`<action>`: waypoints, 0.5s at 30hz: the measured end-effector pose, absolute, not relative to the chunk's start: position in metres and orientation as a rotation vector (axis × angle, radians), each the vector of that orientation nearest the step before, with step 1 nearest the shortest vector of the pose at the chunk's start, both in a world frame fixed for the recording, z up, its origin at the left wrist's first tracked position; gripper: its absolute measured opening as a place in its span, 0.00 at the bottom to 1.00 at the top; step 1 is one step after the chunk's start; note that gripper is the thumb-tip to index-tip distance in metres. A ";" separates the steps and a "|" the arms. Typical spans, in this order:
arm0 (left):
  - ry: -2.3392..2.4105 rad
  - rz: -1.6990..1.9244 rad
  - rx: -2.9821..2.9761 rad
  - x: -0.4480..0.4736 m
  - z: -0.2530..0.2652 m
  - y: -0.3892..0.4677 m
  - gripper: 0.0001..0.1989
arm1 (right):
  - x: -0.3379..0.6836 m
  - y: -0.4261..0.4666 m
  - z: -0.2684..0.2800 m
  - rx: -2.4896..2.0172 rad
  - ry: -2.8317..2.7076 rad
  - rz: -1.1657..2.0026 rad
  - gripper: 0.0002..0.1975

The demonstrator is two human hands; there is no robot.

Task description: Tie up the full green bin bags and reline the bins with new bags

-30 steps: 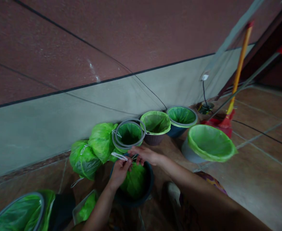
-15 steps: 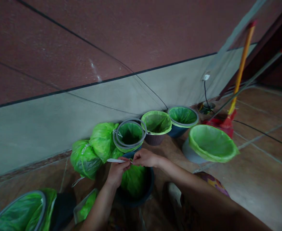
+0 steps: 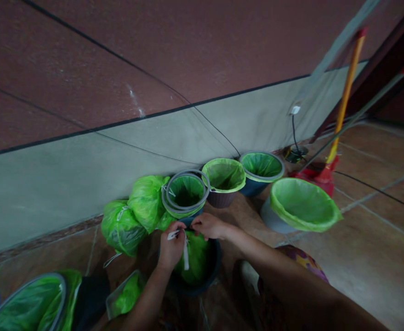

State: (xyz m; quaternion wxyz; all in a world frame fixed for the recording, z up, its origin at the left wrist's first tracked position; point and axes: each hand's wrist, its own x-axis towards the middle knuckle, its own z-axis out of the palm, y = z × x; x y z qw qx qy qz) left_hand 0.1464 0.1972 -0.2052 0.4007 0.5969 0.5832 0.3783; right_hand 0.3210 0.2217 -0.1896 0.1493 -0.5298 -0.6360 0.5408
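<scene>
A green garbage bag (image 3: 196, 264) stands gathered inside a dark blue bin (image 3: 216, 271) in front of me. Above it, my left hand (image 3: 172, 247) pinches the bag's white drawstring (image 3: 186, 257). One end of this flat strip sticks out at the fingers and another hangs down over the bag. My right hand (image 3: 208, 226) is close beside, at the bag's gathered top, with fingers pinched together. What lies between those fingertips is too small to make out.
Two tied green bags (image 3: 124, 230) lean near the wall. Behind my hands stand bins with green liners, including a brown bin (image 3: 222, 200). To the right are a grey bin (image 3: 274, 216) and a red dustpan (image 3: 321, 181). A lined bin (image 3: 62, 299) is at lower left.
The white drawstring stuck out flat to the left of my left hand; now a strip hangs down over the bag. My left hand has turned and shifted slightly right. My right hand has barely moved.
</scene>
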 end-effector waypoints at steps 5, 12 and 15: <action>1.468 0.922 1.325 0.153 -0.206 0.195 0.07 | 0.318 0.220 -0.185 -1.344 -1.695 1.704 0.11; 1.428 0.865 1.334 0.151 -0.203 0.196 0.08 | 0.318 0.220 -0.187 -1.437 -1.735 1.618 0.11; 1.441 0.799 1.334 0.147 -0.206 0.199 0.08 | 0.317 0.221 -0.185 -1.565 -1.894 1.411 0.11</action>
